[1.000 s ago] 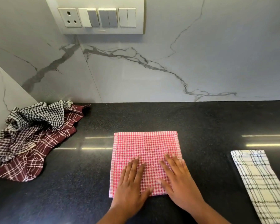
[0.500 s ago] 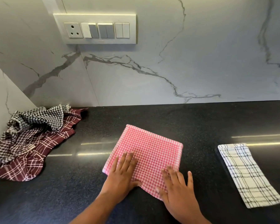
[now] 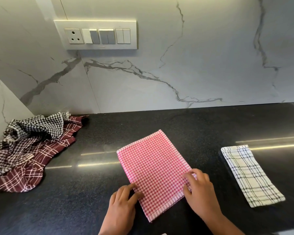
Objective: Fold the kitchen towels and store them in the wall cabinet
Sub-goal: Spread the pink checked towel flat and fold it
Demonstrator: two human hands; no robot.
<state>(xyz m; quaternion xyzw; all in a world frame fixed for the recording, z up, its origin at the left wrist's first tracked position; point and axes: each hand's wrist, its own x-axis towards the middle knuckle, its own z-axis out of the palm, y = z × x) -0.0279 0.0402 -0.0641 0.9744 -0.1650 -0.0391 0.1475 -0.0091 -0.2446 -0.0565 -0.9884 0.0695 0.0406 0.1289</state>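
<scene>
Turning the red towel (image 3: 151, 167) askew, left hand (image 3: 123, 201) and right hand (image 3: 201, 190) stop pressing flat and pinch its sides, seemingly for another fold.

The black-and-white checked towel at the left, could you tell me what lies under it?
A crumpled maroon plaid towel shows beneath the checked towel; anything further underneath is covered.
</scene>
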